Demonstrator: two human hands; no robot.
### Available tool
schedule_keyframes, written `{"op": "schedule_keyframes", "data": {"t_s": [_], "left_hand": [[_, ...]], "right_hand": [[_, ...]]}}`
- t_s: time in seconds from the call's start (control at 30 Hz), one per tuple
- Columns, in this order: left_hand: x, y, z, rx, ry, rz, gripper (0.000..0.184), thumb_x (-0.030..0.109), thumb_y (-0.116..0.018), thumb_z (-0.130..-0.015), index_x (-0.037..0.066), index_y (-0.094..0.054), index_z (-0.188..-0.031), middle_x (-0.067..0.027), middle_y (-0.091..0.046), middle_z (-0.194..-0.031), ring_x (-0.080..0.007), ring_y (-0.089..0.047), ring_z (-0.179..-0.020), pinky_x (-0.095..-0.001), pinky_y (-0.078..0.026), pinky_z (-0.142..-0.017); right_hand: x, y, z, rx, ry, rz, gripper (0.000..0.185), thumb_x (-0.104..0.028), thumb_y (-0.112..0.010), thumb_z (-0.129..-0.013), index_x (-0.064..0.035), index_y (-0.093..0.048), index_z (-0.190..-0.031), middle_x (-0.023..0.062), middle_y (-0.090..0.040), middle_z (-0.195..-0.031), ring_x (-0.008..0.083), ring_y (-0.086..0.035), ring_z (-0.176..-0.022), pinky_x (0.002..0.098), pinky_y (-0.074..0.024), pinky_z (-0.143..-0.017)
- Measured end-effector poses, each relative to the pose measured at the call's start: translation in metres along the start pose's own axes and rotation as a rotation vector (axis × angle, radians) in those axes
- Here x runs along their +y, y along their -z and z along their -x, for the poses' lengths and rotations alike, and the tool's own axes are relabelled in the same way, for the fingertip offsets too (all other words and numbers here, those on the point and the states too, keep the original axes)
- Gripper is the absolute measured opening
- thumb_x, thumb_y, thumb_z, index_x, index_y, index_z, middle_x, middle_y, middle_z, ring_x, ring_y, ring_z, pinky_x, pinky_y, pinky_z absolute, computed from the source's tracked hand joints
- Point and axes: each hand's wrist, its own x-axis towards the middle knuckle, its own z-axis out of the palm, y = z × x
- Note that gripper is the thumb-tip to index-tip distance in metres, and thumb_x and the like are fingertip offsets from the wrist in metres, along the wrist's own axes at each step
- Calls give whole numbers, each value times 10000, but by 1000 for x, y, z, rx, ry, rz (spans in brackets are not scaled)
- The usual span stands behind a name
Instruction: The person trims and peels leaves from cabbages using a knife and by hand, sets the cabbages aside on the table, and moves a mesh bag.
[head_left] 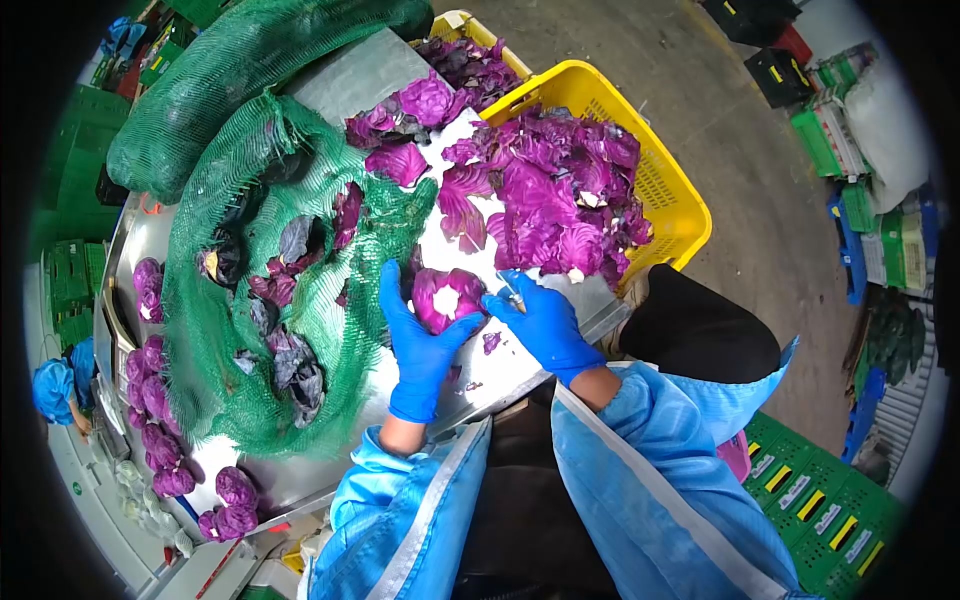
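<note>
the round cabbage (445, 301) is shiny and purple, with a white, bumpy cut spot facing up. it sits over the metal table (510, 372), which is smooth and so bright that some parts look all white. the left hand (420, 350), in a thin blue glove, is cupped round the cabbage's left and near sides, with fingers and thumb spread. the right hand (552, 325), in a blue glove too, is curled at the cabbage's right side. a small pale thing (516, 297) is by its fingertips, but it is mostly hidden, and i cannot tell what it is or if the fingers pinch it.

past the cabbage, up and to the right, is a big heap of torn leaves (555, 195), floppy and wavy, with pale veins. they hide much of the yellow basket (690, 212), which is hard and has little holes. left of the cabbage lies a green net (190, 330), crinkly and see-through, with dark, wrinkled leaves (295, 370) on it. farther up and left is a long, fat net bag (260, 70); its top is cut off. more purple cabbages (155, 390) sit far left of the round cabbage, beyond the net. another person (55, 385) is farther left, small and partly cut off.
</note>
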Motion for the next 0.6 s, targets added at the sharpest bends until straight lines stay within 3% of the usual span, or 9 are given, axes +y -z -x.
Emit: {"op": "schedule_keyframes", "data": {"t_s": [0.03, 0.07, 0.13, 0.17, 0.27, 0.37, 0.47, 0.5, 0.6], "left_hand": [[-4, -3, 2, 37, -17, 43, 1103, 211, -902, -636, -22, -227, -1476, -193, -313, -1468, -314, -361, -1347, -401, -294, -1140], [-7, -5, 2, 33, -67, -18, 1045, 210, -888, -659, -23, -260, -1461, -197, -338, -1450, -321, -372, -1338, -402, -303, -1132], [-6, -10, -1, -48, -65, -68, 904, 207, -846, -722, -23, -327, -1427, -209, -396, -1402, -338, -402, -1310, -406, -330, -1105], [-5, -12, -4, -46, -102, -115, 918, 238, -849, -714, -20, -331, -1426, -212, -410, -1388, -342, -414, -1296, -412, -340, -1093], [-2, -10, -12, -85, -79, -128, 935, 277, -852, -700, -15, -339, -1425, -220, -416, -1389, -360, -417, -1295, -421, -340, -1094], [4, -8, -19, -138, -139, -266, 959, 318, -859, -684, -11, -345, -1423, -228, -428, -1385, -380, -419, -1292, -433, -350, -1086], [8, -8, -22, -158, -106, -331, 954, 308, -852, -721, -7, -322, -1449, -197, -463, -1383, -308, -483, -1272, -401, -408, -1056], [8, -8, -24, -159, -107, -327, 954, 308, -852, -721, -7, -322, -1449, -197, -463, -1383, -308, -483, -1272, -401, -408, -1056], [5, -6, -29, -197, -13, -183, 903, 348, -833, -752, -25, -355, -1421, -210, -502, -1348, -302, -549, -1197, -384, -457, -1005]], "right_hand": [[-1, 2, 0, 59, 47, -19, 614, -523, -651, -869, -31, -604, -1233, 170, -705, -924, 277, -705, -752, 379, -544, -664], [-3, 6, 1, 61, 46, -17, 614, -523, -651, -869, -31, -604, -1233, 170, -705, -924, 277, -705, -752, 379, -544, -664], [-28, 19, 3, 80, 232, 410, 684, -539, -634, -869, -54, -528, -1340, 161, -692, -881, 299, -684, -684, 394, -534, -602], [-37, 21, 4, 78, 234, 413, 684, -539, -634, -869, -54, -528, -1340, 161, -692, -881, 299, -684, -684, 394, -534, -602], [-48, 25, 5, -42, 256, 686, 753, -528, -531, -924, -97, -309, -1500, 129, -621, -713, 278, -613, -542, 405, -467, -463], [-62, 29, 8, -115, 236, 774, 700, -503, -507, -944, -115, -327, -1498, 113, -608, -692, 251, -609, -535, 395, -463, -459], [-54, 23, 0, -44, 310, 852, 643, -449, -532, -944, -160, -361, -1491, 73, -573, -652, 216, -570, -500, 374, -432, -442], [-51, 22, -3, 24, 360, 828, 636, -428, -570, -929, -191, -381, -1488, 57, -554, -628, 204, -542, -477, 366, -409, -433], [-51, 18, -9, -19, 330, 844, 598, -448, -526, -946, -220, -393, -1482, 57, -541, -619, 218, -546, -481, 373, -413, -436]]}}
